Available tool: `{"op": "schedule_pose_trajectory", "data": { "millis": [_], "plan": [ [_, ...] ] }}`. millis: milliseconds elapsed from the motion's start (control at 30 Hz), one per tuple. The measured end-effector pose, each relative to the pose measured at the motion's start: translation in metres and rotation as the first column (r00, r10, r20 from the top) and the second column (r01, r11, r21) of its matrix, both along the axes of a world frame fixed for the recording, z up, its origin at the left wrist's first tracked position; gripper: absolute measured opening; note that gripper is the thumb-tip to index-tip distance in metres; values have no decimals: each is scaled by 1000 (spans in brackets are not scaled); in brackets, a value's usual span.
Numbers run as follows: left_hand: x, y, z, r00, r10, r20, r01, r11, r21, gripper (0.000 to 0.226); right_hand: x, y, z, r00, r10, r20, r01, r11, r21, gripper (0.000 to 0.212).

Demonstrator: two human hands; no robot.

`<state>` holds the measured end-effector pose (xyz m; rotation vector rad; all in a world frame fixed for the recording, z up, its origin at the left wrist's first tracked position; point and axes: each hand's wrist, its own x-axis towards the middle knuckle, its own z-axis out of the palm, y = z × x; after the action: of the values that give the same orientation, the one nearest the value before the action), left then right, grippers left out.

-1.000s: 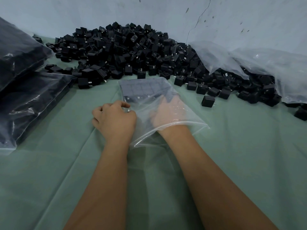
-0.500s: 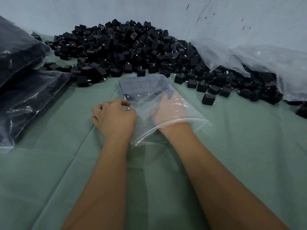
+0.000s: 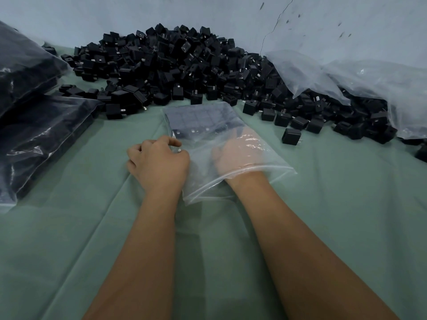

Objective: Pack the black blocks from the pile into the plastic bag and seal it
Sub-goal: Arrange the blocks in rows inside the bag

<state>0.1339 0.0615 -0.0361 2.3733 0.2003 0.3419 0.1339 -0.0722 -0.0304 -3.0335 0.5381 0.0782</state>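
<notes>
Pale blue-grey wall (image 3: 208, 10), cracked at the upper right of the frame, backs a bench covered in a creased green cloth (image 3: 346, 215). Along the wall, across the upper middle, lies a large pile of black blocks (image 3: 180, 65), small cubes with metal prongs, spilling toward the right. One stray block (image 3: 291, 136) sits alone on the cloth right of centre.

At the centre lies a clear plastic bag (image 3: 265, 158), its open mouth toward the viewer. Its far end holds a flat layer of black blocks in neat rows (image 3: 196, 117). The right hand (image 3: 238, 155) is inside the bag to the wrist, seen hazily through the plastic; whether its fingers hold anything cannot be told. The left hand (image 3: 157, 162) rests on the cloth at the bag's left edge, its thumb and forefinger curled and pinching the plastic there.

At the left edge of the frame, filled clear bags of dark blocks (image 3: 34, 125) are stacked. At the upper right, loose clear plastic sheeting (image 3: 369, 82) drapes over part of the pile.
</notes>
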Motion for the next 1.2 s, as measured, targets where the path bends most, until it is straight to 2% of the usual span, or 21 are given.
{"op": "schedule_pose_trajectory", "data": {
  "millis": [100, 233, 400, 567, 667, 833, 967, 1033, 1100, 1200],
  "plan": [
    [0, -1, 0, 1000, 2, -2, -2, 1000, 7, 26, 0, -1, -3, 999, -4, 49, 3, 1000, 23, 48],
    [0, -1, 0, 1000, 3, 1, -3, 1000, 8, 24, -1, -3, -4, 993, 12, 119, -11, 1000, -6, 59],
    [0, -1, 1, 1000, 3, -2, -3, 1000, 4, 24, -1, -4, -1, 997, 4, 73, -1, 999, -36, 62],
    [0, -2, 1, 1000, -3, -7, 3, 1000, 11, 22, 5, -6, 2, 1000, -28, 6, 28, 998, 48, 62],
    [0, -2, 1, 1000, -5, -6, 5, 1000, 11, 21, 6, -9, -1, 996, -39, 79, 27, 989, 148, 55],
    [0, -2, 1, 1000, -8, -2, 8, 1000, 17, 21, 4, -10, -2, 980, -4, 198, -39, 977, 208, 44],
    [0, -1, 0, 1000, -11, 4, 11, 1000, 14, 21, 0, -10, 1, 990, -8, 140, -17, 983, 181, 40],
    [0, -1, -1, 1000, -12, 10, 12, 1000, 12, 22, -1, -9, 2, 979, -26, 200, -8, 986, 167, 38],
    [0, -2, -1, 1000, -16, 14, 16, 1000, 11, 22, 1, -9, 3, 960, -54, 276, 6, 985, 170, 47],
    [1, -1, -1, 1000, -18, 13, 18, 1000, 20, 22, 4, -11, 1, 964, -69, 256, 11, 975, 222, 75]
  ]
}}
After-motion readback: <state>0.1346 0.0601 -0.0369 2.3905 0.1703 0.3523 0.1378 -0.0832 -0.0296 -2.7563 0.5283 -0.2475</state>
